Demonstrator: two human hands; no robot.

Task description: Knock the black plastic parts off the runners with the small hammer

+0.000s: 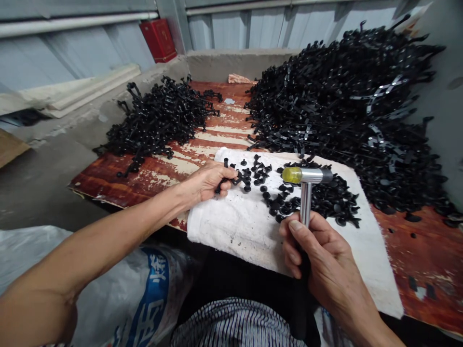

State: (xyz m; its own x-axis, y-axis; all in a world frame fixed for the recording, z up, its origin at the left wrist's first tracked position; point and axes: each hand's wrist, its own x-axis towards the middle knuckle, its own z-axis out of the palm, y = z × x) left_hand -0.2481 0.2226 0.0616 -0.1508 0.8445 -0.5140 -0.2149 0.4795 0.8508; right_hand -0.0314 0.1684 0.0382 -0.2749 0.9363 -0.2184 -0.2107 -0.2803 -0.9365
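My right hand [314,250] is closed round the handle of a small metal hammer [306,179] with a yellow tip, its head held up over a white cloth [238,226]. My left hand [210,180] rests on the cloth's left edge, fingers pinched on a small black plastic part [224,182]. Several small black round pieces [260,179] lie scattered on the cloth between my hands.
A worn red wooden board [159,168] lies under the cloth. On it are a smaller heap of black parts [159,118] at the back left and a large heap [354,111] at the right. A white printed sack [144,294] lies below my left arm. A red box [158,39] hangs on the wall.
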